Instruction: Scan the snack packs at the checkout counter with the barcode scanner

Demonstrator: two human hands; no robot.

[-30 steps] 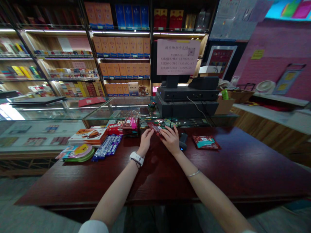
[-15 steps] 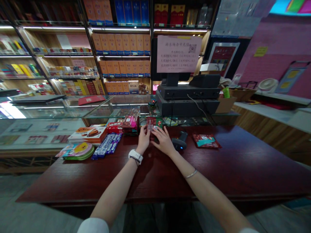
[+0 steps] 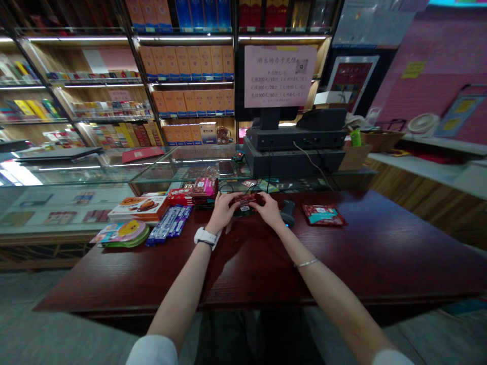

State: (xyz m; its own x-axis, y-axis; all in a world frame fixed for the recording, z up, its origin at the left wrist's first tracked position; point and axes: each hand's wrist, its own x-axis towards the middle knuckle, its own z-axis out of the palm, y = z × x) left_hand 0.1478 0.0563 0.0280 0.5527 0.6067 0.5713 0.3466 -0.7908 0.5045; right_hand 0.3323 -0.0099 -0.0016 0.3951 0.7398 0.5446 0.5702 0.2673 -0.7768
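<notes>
Between my two hands is a dark red snack packet, its long side lying across in front of me near the back of the desk. My left hand grips its left end, thumb toward the middle. At its right end, my right hand pinches it. A stack of red and pink packets sits just left of my left hand. Right of my right hand lies a black scanner with a blue light. Farther right, a red and teal packet is flat on the desk.
On the desk at left are blue wrapped bars, an orange and white box and round-ended colourful packs. Behind stand a glass counter and a monitor with a pink sign; cables hang near my hands.
The packet has turned from upright to lying across. My right hand has moved right to its end, and both hands now grip opposite ends. The view has shifted slightly.
</notes>
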